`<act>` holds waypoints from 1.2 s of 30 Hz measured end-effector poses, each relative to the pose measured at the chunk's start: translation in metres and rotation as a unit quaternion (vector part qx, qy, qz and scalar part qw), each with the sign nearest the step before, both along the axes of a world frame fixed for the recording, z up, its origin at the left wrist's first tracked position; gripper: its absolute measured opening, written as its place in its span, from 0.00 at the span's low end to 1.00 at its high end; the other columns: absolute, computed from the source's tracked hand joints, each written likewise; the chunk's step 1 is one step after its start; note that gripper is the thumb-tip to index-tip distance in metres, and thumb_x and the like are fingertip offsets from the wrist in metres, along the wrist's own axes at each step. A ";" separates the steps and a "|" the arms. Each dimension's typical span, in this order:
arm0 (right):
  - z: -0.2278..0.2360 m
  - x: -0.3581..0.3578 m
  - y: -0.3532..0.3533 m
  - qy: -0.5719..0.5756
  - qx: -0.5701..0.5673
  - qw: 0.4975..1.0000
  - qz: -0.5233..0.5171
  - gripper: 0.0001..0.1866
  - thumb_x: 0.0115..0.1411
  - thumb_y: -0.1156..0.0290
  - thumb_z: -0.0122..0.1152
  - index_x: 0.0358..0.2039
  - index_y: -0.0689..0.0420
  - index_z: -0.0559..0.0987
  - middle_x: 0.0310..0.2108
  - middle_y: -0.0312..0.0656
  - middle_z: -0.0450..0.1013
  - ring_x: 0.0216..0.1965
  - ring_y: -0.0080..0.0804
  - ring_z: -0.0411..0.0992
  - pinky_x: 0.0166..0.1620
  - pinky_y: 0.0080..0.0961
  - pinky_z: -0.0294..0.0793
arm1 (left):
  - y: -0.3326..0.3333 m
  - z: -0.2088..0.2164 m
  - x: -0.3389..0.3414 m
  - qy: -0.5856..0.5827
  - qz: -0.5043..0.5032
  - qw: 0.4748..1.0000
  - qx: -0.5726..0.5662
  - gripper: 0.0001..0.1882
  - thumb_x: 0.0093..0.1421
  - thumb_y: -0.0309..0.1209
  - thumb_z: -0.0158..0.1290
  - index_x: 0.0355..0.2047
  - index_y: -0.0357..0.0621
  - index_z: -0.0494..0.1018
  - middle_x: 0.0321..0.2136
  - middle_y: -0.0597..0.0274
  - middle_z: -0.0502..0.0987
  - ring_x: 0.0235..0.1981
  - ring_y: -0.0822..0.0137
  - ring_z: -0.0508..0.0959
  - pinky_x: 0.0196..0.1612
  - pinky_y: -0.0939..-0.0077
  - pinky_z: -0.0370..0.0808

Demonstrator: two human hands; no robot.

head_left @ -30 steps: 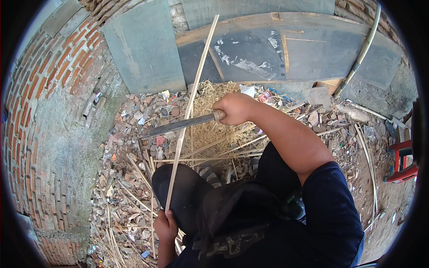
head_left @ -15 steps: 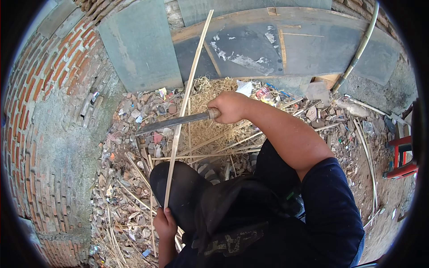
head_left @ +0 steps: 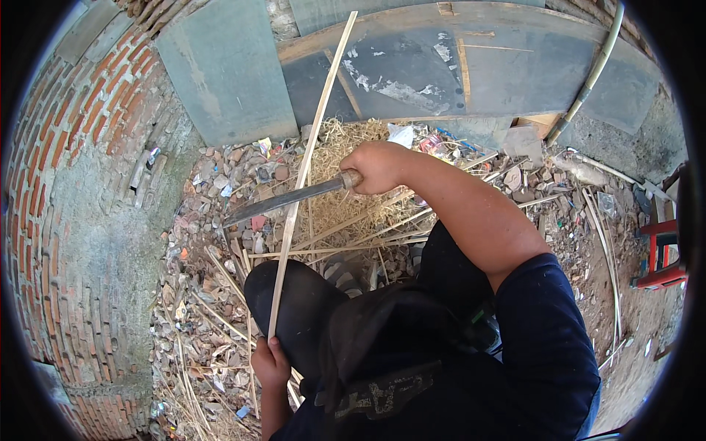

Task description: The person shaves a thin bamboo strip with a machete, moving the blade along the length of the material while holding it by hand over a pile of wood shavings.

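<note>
My left hand (head_left: 271, 361) is closed on the near end of a long, pale bamboo strip (head_left: 315, 132), which slants up and away past my knee toward the boards at the back. My right hand (head_left: 376, 167) grips the wooden handle of a machete (head_left: 283, 201). Its dark blade points left and lies across the strip at about mid-length; whether the edge bites into it I cannot tell. Below the blade, a heap of curly shavings (head_left: 353, 208) covers part of the ground.
More split strips (head_left: 382, 239) lie over the rubble near my feet. A brick wall (head_left: 81, 242) rises at the left, grey boards (head_left: 412, 73) stand along the back, and a bamboo pole (head_left: 588, 81) leans at the back right. A red stool (head_left: 657, 257) is at the far right.
The machete's handle has come slightly nearer and the blade tilts a little more across the strip. The strip's far end has shifted slightly right. My left hand keeps its hold.
</note>
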State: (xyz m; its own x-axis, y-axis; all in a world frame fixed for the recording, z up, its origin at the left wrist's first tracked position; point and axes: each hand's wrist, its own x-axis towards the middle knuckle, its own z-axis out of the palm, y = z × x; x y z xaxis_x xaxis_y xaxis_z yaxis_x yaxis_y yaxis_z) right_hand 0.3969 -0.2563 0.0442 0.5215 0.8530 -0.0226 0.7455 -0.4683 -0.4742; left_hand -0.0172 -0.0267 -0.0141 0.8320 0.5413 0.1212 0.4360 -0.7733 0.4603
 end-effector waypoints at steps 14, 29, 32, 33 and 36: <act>-0.004 0.002 0.000 0.000 0.036 0.999 -0.018 0.14 0.49 0.61 0.66 0.36 0.52 0.81 0.33 0.47 0.79 0.40 0.50 0.77 0.44 0.46 0.76 | 0.004 -0.011 -0.004 -0.013 0.006 1.000 0.001 0.24 0.72 0.44 0.40 0.24 0.36 0.64 0.15 0.43 0.67 0.18 0.40 0.71 0.23 0.53 0.63; -0.010 0.006 0.000 0.007 0.029 0.999 -0.019 0.14 0.48 0.60 0.67 0.34 0.51 0.81 0.32 0.46 0.79 0.39 0.49 0.78 0.42 0.46 0.76 | 0.002 -0.009 -0.002 -0.017 0.002 1.000 0.015 0.25 0.72 0.44 0.39 0.23 0.37 0.64 0.14 0.43 0.67 0.18 0.40 0.70 0.22 0.53 0.61; -0.007 0.005 -0.003 0.004 0.026 0.999 -0.019 0.14 0.48 0.60 0.68 0.34 0.52 0.81 0.32 0.46 0.79 0.39 0.49 0.78 0.42 0.45 0.76 | 0.004 -0.009 -0.002 -0.013 0.003 1.000 0.021 0.24 0.72 0.43 0.39 0.23 0.37 0.64 0.15 0.43 0.67 0.18 0.40 0.70 0.22 0.53 0.62; -0.005 0.005 -0.004 0.005 0.028 0.999 -0.014 0.14 0.48 0.60 0.68 0.34 0.52 0.81 0.32 0.46 0.79 0.39 0.49 0.78 0.42 0.45 0.76 | 0.003 -0.009 -0.002 -0.009 0.004 1.000 0.020 0.24 0.71 0.43 0.39 0.23 0.37 0.64 0.15 0.43 0.67 0.18 0.40 0.71 0.22 0.52 0.62; 0.000 0.004 -0.005 0.009 0.027 1.000 -0.010 0.13 0.48 0.61 0.67 0.33 0.52 0.81 0.32 0.47 0.79 0.39 0.49 0.78 0.43 0.45 0.76 | 0.004 -0.010 -0.001 -0.008 0.001 1.000 0.020 0.24 0.71 0.43 0.40 0.24 0.36 0.64 0.15 0.42 0.67 0.19 0.40 0.71 0.23 0.52 0.62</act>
State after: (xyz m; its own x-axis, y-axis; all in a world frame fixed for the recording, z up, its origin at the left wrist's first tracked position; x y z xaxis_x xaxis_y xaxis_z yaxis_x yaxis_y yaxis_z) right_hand 0.4012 -0.2614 0.0444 0.5383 0.8427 0.0127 0.7272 -0.4567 -0.5124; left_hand -0.0184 -0.0229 -0.0239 0.8288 0.5370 0.1573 0.4298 -0.7909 0.4356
